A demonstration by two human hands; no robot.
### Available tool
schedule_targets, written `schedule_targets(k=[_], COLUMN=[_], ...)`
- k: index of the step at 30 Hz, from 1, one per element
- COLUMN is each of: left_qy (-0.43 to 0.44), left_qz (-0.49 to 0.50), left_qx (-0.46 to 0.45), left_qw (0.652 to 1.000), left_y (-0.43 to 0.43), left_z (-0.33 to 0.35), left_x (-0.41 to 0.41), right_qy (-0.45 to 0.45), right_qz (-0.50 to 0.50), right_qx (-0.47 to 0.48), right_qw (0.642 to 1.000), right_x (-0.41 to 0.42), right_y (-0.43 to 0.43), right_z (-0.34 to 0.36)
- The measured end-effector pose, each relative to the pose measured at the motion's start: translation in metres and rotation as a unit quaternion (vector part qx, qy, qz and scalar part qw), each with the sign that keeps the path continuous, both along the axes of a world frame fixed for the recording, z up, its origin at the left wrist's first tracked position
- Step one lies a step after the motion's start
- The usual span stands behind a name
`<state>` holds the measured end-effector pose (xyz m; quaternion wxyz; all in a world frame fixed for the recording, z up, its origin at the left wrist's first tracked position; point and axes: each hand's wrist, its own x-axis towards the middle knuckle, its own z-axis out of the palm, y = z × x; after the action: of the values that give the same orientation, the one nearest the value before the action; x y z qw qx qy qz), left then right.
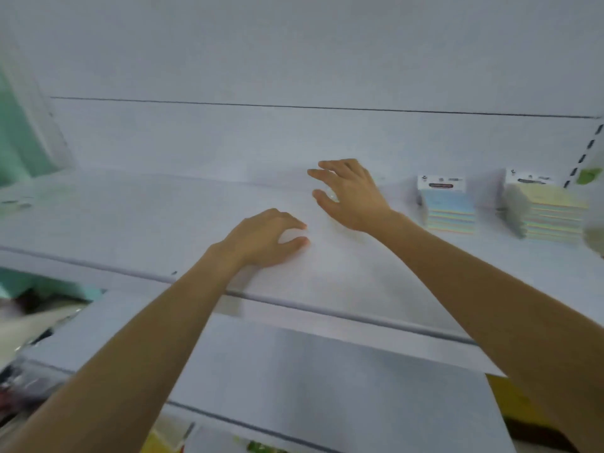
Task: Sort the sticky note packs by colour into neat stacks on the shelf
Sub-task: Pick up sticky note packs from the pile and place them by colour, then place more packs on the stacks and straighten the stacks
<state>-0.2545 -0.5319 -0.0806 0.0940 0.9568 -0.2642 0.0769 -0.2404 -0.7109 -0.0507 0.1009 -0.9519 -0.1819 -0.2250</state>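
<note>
Two stacks of sticky note packs stand on the white shelf [130, 217] at the right. The blue-topped stack [449, 207] is the nearer one to my hands, and the yellow-topped stack [549, 214] lies further right. My left hand [268, 238] hovers over the bare middle of the shelf with loosely curled fingers and holds nothing. My right hand [349, 194] reaches further back, fingers spread and relaxed, also with nothing in it, well left of the blue-topped stack. The picture is motion-blurred.
A green item [23, 138] stands at the shelf's left end. A slotted upright [585, 155] runs up the back wall at the far right. A lower shelf [327, 387] juts out below, with blurred goods at the bottom left and yellow items underneath.
</note>
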Motion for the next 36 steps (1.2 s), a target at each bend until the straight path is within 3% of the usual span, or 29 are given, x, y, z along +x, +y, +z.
schedule_targets(k=[15,20,22,26,33,36], left_qy=[-0.055,-0.075,-0.036,0.055,0.075,0.083], left_qz=[0.251,0.382,0.427,0.421,0.383,0.358], left_qx=[-0.047,-0.047,-0.024,-0.007,-0.034,-0.057], left_qw=[0.965,0.920,0.903,0.905,0.920,0.928], left_y=[0.342,0.435,0.469,0.505,0.540,0.536], left_z=[0.012,0.003,0.001,-0.004,-0.007,-0.007], left_x=[0.010,0.042,0.059,0.093,0.163,0.193], right_qy=[0.110,0.143,0.166,0.221,0.284,0.289], right_qz=[0.159,0.188,0.188,0.165,0.101,0.063], right_qx=[0.014,0.007,0.018,0.009,0.024,0.097], right_qw=[0.981,0.972,0.968,0.961,0.953,0.950], right_x=[0.083,0.135,0.159,0.195,0.236,0.246], right_y=[0.352,0.436,0.468,0.513,0.528,0.509], right_z=[-0.037,-0.042,-0.044,-0.048,-0.043,-0.037])
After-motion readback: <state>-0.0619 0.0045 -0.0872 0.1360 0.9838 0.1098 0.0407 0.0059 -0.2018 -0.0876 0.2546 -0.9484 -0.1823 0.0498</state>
